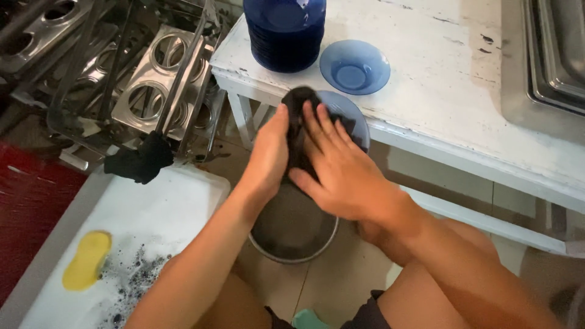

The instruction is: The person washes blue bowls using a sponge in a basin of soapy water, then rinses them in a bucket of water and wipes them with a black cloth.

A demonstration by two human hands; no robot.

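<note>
While the plate (347, 116) is tilting on edge over a metal bowl (292, 234), just off the white surface (439, 79), both hands are working it. The left hand (268, 158) is bracing its left rim, fingers curled. The right hand (341, 173) is pressing a dark cloth (298, 122) flat against its face, fingers spread upward. A blue stack (285, 33) and dish (354, 67) are sitting beyond.
</note>
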